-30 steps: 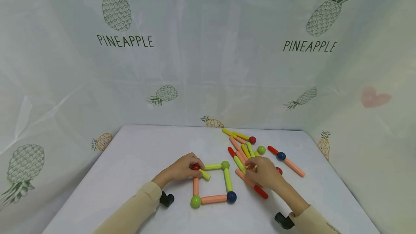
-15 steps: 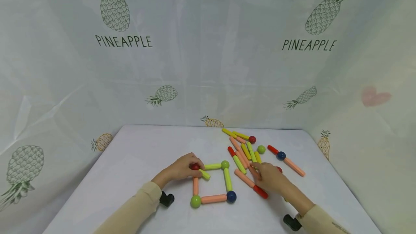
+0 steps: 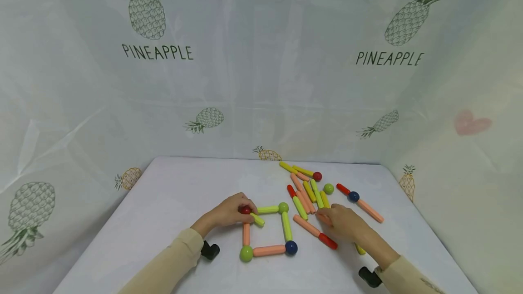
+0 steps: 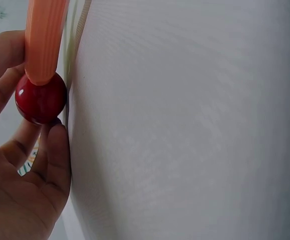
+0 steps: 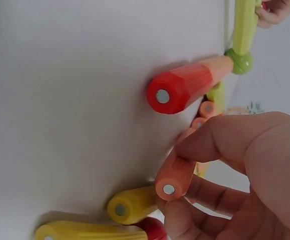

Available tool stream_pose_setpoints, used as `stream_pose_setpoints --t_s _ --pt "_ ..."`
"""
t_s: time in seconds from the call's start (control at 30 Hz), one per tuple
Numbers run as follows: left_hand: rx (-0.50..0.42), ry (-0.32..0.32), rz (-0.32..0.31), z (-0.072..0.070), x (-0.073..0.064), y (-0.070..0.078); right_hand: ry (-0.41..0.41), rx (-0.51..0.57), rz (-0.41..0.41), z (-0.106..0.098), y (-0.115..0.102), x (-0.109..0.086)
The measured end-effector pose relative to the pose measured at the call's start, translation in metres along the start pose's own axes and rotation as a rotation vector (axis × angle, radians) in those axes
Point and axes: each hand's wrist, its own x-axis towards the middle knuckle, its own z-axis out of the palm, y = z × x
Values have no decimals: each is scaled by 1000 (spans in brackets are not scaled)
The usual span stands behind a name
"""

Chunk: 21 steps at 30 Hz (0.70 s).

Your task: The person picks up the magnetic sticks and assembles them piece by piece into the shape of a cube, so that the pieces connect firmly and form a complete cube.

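Note:
At the back left corner of a square of magnetic sticks and balls, my left hand (image 3: 229,211) grips a red ball (image 4: 41,102) between thumb and fingers. An orange stick (image 4: 44,42) joins that ball, and a short-looking lime stick (image 3: 257,219) juts from it into the square. The other corners are a lime ball (image 3: 283,208), a dark blue ball (image 3: 291,247) and a green ball (image 3: 246,253). To the right, my right hand (image 3: 346,222) pinches a loose orange stick (image 5: 176,172) at the near side of the pile, its round silver magnet end facing the wrist camera.
Several loose orange, yellow and lime sticks (image 3: 309,192) lie heaped behind my right hand. An orange stick with a red one (image 3: 328,241) lies between square and hand. A blue ball (image 3: 353,196) joins two sticks at the right. Near my right wrist lies a yellow stick (image 3: 360,249).
My right hand has shifted right and toward me, uncovering more of the pile, and now pinches an orange stick. The left hand keeps its grip on the red ball.

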Motion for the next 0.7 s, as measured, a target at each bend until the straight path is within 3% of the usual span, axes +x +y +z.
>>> stream_pose_setpoints --t_s 0.13,0.27,0.43,0.57,0.7 --pt "-4 -4 -5 1 1 -2 60 67 -31 -5 -7 -6" --pt "-2 5 -10 -1 0 -4 143 247 -210 -8 -29 -7" --pt "-9 8 -7 -4 -1 -4 85 396 -390 0 -69 3" --pt "-25 0 6 -3 -2 -2 39 400 -431 8 -94 10" --pt "-23 -1 12 -3 -2 1 16 377 -398 11 -106 13"
